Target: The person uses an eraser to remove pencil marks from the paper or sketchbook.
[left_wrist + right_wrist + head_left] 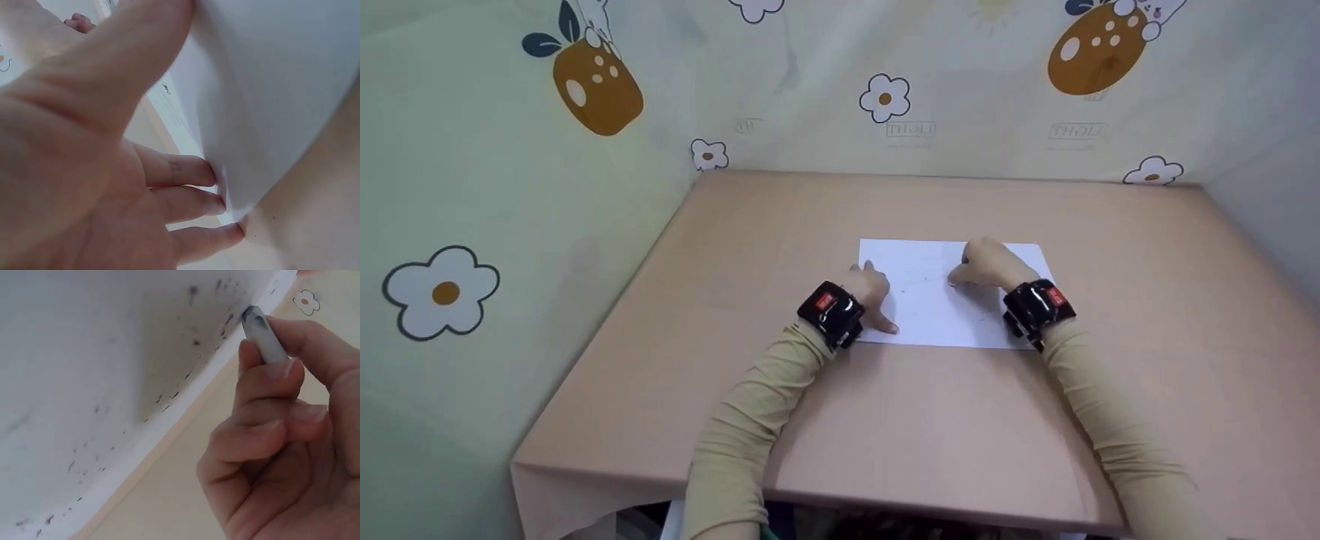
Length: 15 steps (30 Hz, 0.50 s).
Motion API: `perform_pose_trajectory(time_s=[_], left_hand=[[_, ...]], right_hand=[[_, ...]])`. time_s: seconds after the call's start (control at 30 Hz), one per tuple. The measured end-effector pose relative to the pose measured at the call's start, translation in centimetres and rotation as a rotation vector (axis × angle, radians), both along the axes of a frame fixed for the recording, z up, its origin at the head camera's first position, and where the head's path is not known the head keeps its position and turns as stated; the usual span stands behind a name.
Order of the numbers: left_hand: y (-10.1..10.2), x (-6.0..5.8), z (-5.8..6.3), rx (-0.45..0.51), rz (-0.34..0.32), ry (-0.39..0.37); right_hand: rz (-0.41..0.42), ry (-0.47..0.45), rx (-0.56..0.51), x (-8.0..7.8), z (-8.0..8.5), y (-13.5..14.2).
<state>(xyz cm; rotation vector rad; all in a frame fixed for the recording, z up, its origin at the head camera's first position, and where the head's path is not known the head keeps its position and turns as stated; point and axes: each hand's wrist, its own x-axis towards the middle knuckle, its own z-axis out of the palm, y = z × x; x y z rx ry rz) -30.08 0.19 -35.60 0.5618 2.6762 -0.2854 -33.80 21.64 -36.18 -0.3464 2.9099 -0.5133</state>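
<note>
A white sheet of paper [926,322] lies on the table in front of the person. My left hand [868,291] rests on its left edge; in the left wrist view the fingers [191,201] are spread fairly straight, with the tips at the paper's edge. On the right part of the sheet, my right hand [991,264] pinches a small whitish eraser [266,336]. The eraser's tip is smudged dark and touches the paper. Dark crumbs [196,342] and faint grey smears are scattered over the sheet in the right wrist view.
A tan cloth [735,300] covers the table and hangs over its front edge [960,511]. Pale curtains printed with flowers [885,98] and orange fruit [598,86] stand behind the table and along its left side.
</note>
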Motion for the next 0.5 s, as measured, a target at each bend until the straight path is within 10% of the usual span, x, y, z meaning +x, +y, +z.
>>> perform_pose_trajectory(time_s=[0.27,0.5], left_hand=[[0.0,0.1,-0.2,0.061,0.024,0.004],[-0.1,0.1,-0.1,0.016,0.025,-0.011]], right_hand=[[-0.148,0.025,0.074,0.1,0.8,4.3],[-0.069,0.02,0.042,0.1,0.6,3.9]])
